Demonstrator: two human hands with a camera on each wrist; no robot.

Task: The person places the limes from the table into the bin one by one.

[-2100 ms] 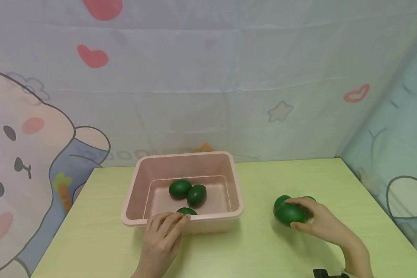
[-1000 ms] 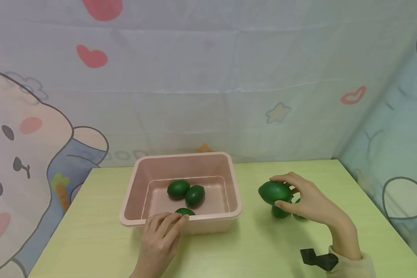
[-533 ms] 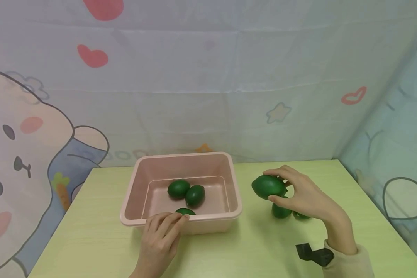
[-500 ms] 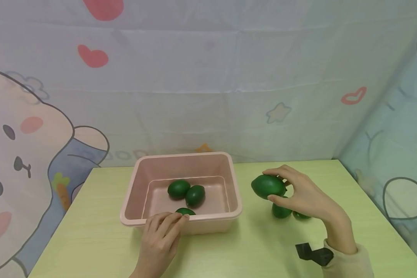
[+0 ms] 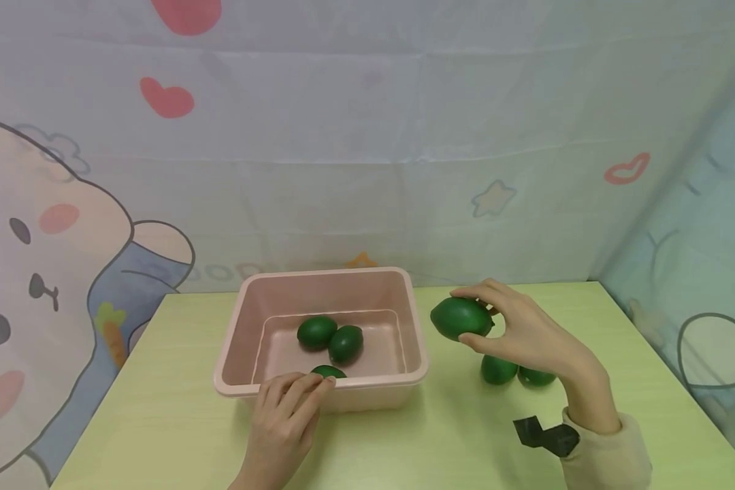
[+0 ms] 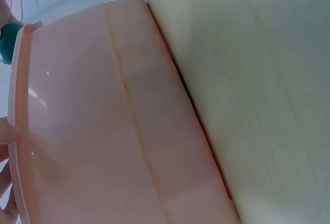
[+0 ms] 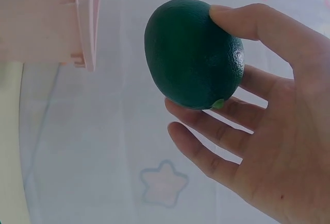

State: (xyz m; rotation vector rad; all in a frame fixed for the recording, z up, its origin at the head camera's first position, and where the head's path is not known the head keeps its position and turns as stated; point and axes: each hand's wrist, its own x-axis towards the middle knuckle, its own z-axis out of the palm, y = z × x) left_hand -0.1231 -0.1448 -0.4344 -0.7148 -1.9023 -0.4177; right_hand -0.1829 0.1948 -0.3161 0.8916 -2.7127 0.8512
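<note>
I'd call it about half done: three limes (image 5: 316, 333) lie in the bin (image 5: 373, 383) left of my right hand (image 5: 531, 335), and two more limes (image 5: 498, 370) rest on the table (image 5: 441, 442) below it. That hand pinches another lime (image 5: 459, 318) aloft, glossy and egg-shaped; my left hand (image 5: 282, 423) grips the bin's smooth pink plastic rim.

On our right arm (image 5: 590, 398) we wear a pale cream sleeve (image 5: 609, 463) with a plain cuff. An angular matte-black piece (image 5: 548, 437) juts from it towards our left, narrow in the middle, wider at both ends. A tiny speck (image 7: 282, 196) marks our right palm (image 7: 294, 152).
</note>
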